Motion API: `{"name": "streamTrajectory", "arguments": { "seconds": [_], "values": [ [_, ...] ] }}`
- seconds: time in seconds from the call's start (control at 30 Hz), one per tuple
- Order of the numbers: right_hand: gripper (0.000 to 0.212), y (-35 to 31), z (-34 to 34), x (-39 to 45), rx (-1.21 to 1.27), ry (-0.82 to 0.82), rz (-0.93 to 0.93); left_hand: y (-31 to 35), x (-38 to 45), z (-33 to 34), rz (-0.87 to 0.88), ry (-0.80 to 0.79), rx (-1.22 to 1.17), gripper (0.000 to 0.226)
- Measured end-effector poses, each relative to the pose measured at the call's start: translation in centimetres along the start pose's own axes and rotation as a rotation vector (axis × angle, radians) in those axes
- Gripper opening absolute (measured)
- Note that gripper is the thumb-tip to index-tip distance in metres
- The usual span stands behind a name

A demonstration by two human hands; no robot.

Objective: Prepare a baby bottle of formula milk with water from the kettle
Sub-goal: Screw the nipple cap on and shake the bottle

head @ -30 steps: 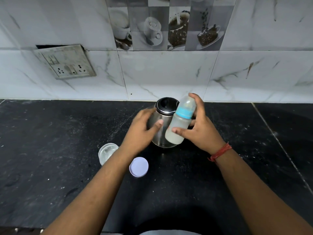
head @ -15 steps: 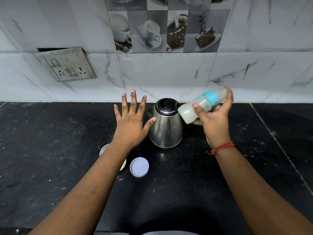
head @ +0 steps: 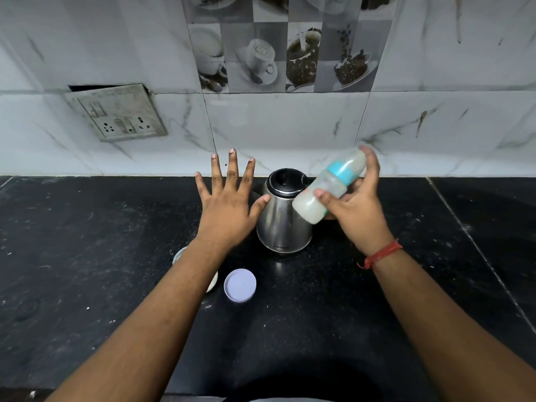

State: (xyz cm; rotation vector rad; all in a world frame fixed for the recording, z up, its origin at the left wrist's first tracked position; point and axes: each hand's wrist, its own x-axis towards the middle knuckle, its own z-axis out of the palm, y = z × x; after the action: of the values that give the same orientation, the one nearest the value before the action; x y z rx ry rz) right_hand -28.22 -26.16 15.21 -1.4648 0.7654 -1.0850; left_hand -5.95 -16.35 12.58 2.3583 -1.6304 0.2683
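A steel kettle with a black lid stands on the black counter near the wall. My right hand grips a capped baby bottle with a blue ring and milky liquid, tilted with its cap up to the right, just right of the kettle top. My left hand hovers flat with fingers spread, left of the kettle, its thumb near the kettle's side. A small jar is mostly hidden under my left forearm. Its lilac lid lies flat on the counter in front of the kettle.
A tiled wall rises right behind the kettle. A loose switch and socket plate hangs on the wall at left. A seam in the counter runs diagonally at the right.
My left hand left the kettle and spread open. My right hand swung the bottle from near upright to far tilted at right, then back a little toward the kettle.
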Motion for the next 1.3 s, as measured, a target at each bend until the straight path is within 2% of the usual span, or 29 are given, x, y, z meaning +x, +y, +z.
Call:
{"name": "streamTrajectory", "arguments": {
  "seconds": [0.1,0.13,0.23,0.27,0.37,0.4,0.43,0.53,0.57,0.67,0.7,0.73,0.83,0.87,0.97,1.0,1.03,1.13,1.17,1.27,1.3],
  "values": [
    [0.096,-0.6,-0.1,0.5,0.186,0.253,0.007,0.0,0.0,-0.1,-0.006,0.002,-0.011,0.081],
    [0.096,-0.5,0.1,0.4,0.18,0.241,0.017,0.1,0.0,-0.1,-0.004,0.003,-0.012,0.081],
    [0.1,0.0,-0.2,-0.1,-0.036,-0.052,0.028,0.1,0.2,-0.2,0.0,0.005,-0.02,0.08],
    [0.1,-0.2,-0.3,-0.1,-0.044,-0.073,0.024,0.1,0.2,-0.3,-0.004,0.006,-0.026,0.08],
    [0.098,-0.9,-0.4,0.2,0.138,0.166,-0.012,0.1,0.3,-0.4,-0.016,0.002,-0.039,0.081],
    [0.098,-0.8,-0.2,0.2,0.163,0.2,-0.027,0.1,0.3,-0.4,-0.016,-0.001,-0.039,0.081],
    [0.1,-0.6,0.0,0.1,0.145,0.166,-0.033,0.2,0.4,-0.4,-0.013,-0.003,-0.039,0.081],
    [0.104,-0.2,0.3,-0.4,-0.036,-0.098,-0.008,0.3,0.5,-0.4,-0.008,0.009,-0.048,0.081],
    [0.104,-0.3,0.3,-0.4,-0.036,-0.088,-0.009,0.2,0.5,-0.4,-0.012,0.014,-0.057,0.081],
    [0.103,-0.6,0.4,0.1,0.128,0.165,-0.02,0.1,0.6,-0.5,-0.029,0.025,-0.073,0.081],
    [0.103,-0.5,0.6,0.1,0.146,0.187,-0.023,0.1,0.6,-0.6,-0.029,0.027,-0.073,0.081],
    [0.105,-0.2,0.9,0.0,0.107,0.148,-0.021,0.1,0.6,-0.7,-0.027,0.025,-0.072,0.08],
    [0.106,0.1,1.0,-0.8,-0.073,-0.104,0.007,0.1,0.8,-0.7,-0.032,0.015,-0.074,0.079],
    [0.105,0.0,0.8,-0.8,-0.043,-0.086,0.018,0.0,0.8,-0.7,-0.038,0.016,-0.081,0.078],
    [0.101,-0.6,0.6,-0.1,0.127,0.161,0.01,-0.3,0.7,-0.5,-0.046,0.023,-0.083,0.078],
    [0.1,-0.5,0.6,0.0,0.135,0.19,-0.006,-0.3,0.7,-0.4,-0.047,0.021,-0.078,0.078],
    [0.101,-0.4,0.7,0.0,0.105,0.159,-0.01,-0.3,0.7,-0.4,-0.045,0.017,-0.077,0.078],
    [0.106,0.0,0.4,-0.3,-0.044,-0.085,0.023,-0.2,0.9,-0.3,-0.04,0.015,-0.095,0.076],
    [0.107,-0.2,0.3,-0.2,-0.037,-0.072,0.028,-0.2,0.9,-0.4,-0.042,0.018,-0.102,0.076],
    [0.102,-0.8,-0.1,0.4,0.144,0.185,0.009,-0.2,0.9,-0.5,-0.05,0.017,-0.102,0.077],
    [0.102,-0.7,-0.1,0.5,0.145,0.194,0.007,-0.2,1.0,-0.6,-0.05,0.014,-0.097,0.077]
  ]
}}
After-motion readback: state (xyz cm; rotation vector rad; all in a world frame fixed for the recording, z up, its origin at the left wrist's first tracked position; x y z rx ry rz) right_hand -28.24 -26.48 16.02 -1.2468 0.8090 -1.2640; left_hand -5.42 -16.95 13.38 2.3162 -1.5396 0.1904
